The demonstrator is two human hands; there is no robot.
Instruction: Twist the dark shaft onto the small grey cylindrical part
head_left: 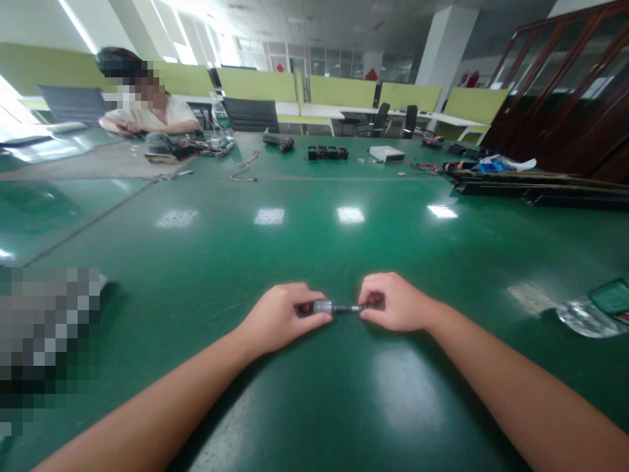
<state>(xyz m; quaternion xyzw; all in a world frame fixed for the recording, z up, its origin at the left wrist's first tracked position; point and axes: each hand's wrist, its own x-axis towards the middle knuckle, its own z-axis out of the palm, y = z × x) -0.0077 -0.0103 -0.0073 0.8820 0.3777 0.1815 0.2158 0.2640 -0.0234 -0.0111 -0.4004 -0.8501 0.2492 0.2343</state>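
Note:
Just above the green tabletop, or resting on it, a slim dark rod with a grey cylindrical body (323, 307) lies level between my two hands; its exact kind is unclear. My left hand (282, 314) grips the thicker grey end between thumb and fingers, which cover part of it. At the other end, my right hand (393, 303) pinches a small dark, ridged, coil-like piece (367, 306) where the thin shaft meets it. Curled fingers partly hide that piece.
On the green table (314, 406), a pixelated box-shaped object (44, 321) is at left and a clear plastic bottle (592, 314) at right. Farther back are a black rack-like part (327, 153), a white box (386, 154), black bars (540, 187) and a seated person (152, 115).

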